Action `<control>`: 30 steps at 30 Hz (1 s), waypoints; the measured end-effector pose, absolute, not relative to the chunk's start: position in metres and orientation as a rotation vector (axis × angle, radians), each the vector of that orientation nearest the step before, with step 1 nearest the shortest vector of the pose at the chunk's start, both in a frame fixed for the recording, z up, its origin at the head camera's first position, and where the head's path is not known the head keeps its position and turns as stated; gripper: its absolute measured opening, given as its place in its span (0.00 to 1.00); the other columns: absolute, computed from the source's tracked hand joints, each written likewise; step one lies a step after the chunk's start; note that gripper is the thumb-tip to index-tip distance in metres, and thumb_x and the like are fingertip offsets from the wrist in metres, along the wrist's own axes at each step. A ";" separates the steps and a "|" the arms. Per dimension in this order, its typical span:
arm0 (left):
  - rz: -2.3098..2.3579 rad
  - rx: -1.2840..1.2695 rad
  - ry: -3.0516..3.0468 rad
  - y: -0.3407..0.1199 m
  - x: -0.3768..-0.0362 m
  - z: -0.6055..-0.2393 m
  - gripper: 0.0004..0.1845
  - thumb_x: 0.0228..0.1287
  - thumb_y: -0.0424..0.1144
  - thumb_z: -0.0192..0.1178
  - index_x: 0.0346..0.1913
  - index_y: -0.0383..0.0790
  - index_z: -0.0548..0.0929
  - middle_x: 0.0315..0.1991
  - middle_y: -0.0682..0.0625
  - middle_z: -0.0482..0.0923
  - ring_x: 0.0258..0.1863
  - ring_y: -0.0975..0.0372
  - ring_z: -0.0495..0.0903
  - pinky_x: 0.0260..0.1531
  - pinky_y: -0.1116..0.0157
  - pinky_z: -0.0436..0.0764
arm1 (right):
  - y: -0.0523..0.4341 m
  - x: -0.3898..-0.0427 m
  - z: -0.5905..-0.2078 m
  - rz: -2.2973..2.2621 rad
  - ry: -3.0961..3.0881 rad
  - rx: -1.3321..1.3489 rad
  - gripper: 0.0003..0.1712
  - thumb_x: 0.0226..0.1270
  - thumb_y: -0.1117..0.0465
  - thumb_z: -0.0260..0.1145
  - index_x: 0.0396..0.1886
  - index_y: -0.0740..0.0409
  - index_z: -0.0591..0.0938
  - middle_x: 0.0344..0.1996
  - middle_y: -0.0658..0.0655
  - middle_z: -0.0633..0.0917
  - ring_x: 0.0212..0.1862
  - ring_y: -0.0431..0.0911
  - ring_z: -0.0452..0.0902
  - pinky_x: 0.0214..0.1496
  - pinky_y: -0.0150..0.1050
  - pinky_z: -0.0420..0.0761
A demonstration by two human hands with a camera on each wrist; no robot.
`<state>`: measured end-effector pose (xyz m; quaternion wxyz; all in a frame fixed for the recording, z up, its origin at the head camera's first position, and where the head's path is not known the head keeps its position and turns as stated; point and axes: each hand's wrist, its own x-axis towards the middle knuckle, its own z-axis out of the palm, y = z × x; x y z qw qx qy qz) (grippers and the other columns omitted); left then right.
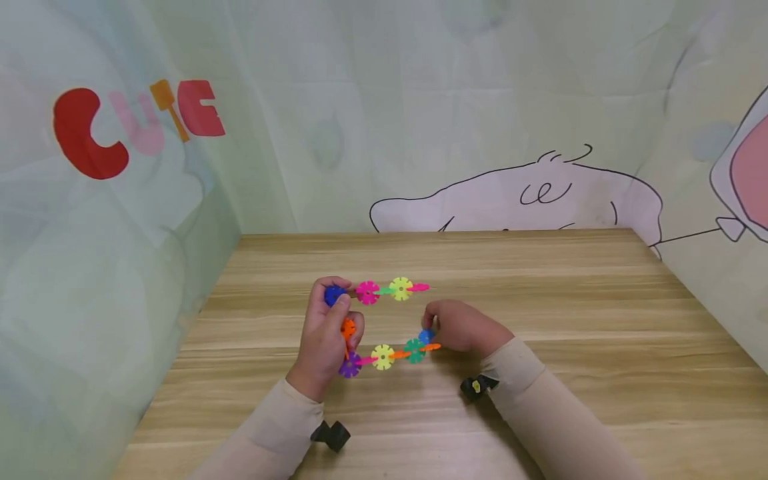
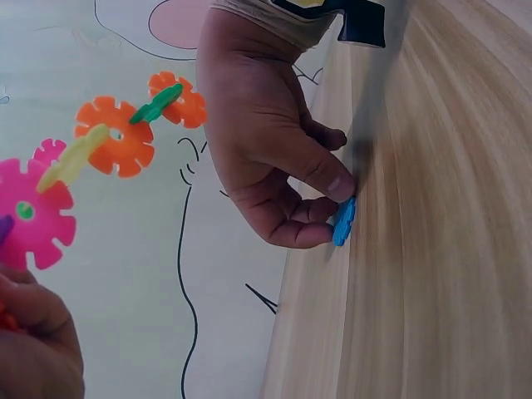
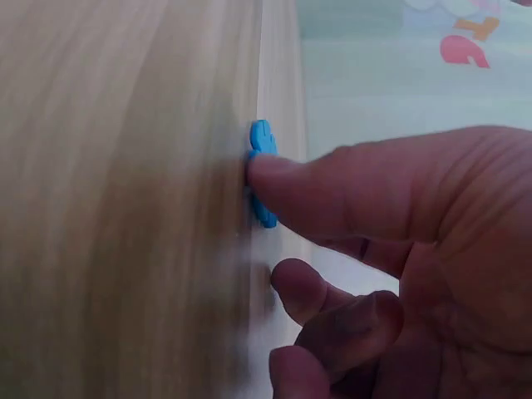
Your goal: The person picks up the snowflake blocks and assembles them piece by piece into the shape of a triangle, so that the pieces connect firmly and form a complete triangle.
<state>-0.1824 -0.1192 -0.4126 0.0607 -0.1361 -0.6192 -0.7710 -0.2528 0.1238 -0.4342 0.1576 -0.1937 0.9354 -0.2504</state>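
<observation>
My left hand [image 1: 321, 347] grips a chain of notched plastic snowflake discs, curled round its left bend near a dark blue disc [image 1: 335, 295] and an orange disc [image 1: 348, 328]. The chain's upper branch runs right through a pink disc [image 1: 368, 293] and a yellow disc [image 1: 401, 288]. Its lower branch passes a purple disc [image 1: 351, 365] and another yellow disc [image 1: 383, 357] to a green disc [image 1: 414, 350]. Just beyond that end, my right hand [image 1: 462, 327] pinches a loose light blue disc [image 2: 343, 223] on edge, close over the tabletop. In the right wrist view, the thumb covers part of this disc [image 3: 264, 214].
The wood-grained table [image 1: 540, 273] stretches under both hands. Behind it hangs a pale printed curtain [image 1: 384, 100] with a cartoon outline, and more printed cloth with red letters covers the left side. Black wrist mounts [image 1: 478, 387] sit on both sleeves.
</observation>
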 end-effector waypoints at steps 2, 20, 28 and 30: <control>-2.332 -0.412 -1.871 -0.119 -0.183 -0.412 0.09 0.87 0.38 0.37 0.61 0.42 0.62 0.56 0.47 0.68 0.16 0.66 0.67 0.18 0.76 0.71 | 0.124 -0.253 -0.434 -0.717 2.669 -0.546 0.09 0.62 0.71 0.70 0.36 0.54 0.82 0.32 0.51 0.81 0.36 0.47 0.74 0.41 0.39 0.76; -2.312 -0.362 -1.859 -0.121 -0.185 -0.415 0.09 0.87 0.36 0.36 0.61 0.42 0.62 0.57 0.47 0.66 0.17 0.65 0.66 0.18 0.75 0.70 | 0.140 -0.263 -0.418 -1.974 2.265 -0.562 0.14 0.74 0.69 0.67 0.56 0.64 0.78 0.36 0.54 0.82 0.37 0.50 0.77 0.37 0.33 0.81; -2.279 -0.368 -1.835 -0.121 -0.187 -0.417 0.09 0.86 0.34 0.36 0.60 0.41 0.62 0.56 0.47 0.67 0.16 0.65 0.66 0.17 0.74 0.69 | 0.141 -0.256 -0.410 -2.207 2.077 -0.656 0.12 0.74 0.73 0.64 0.53 0.60 0.80 0.37 0.50 0.82 0.37 0.44 0.76 0.42 0.32 0.84; -2.272 -0.377 -1.840 -0.121 -0.187 -0.418 0.09 0.86 0.34 0.37 0.60 0.41 0.62 0.56 0.46 0.67 0.16 0.65 0.66 0.17 0.74 0.69 | 0.141 -0.255 -0.409 -2.214 2.075 -0.679 0.13 0.74 0.73 0.64 0.52 0.56 0.81 0.37 0.51 0.82 0.37 0.44 0.77 0.42 0.32 0.84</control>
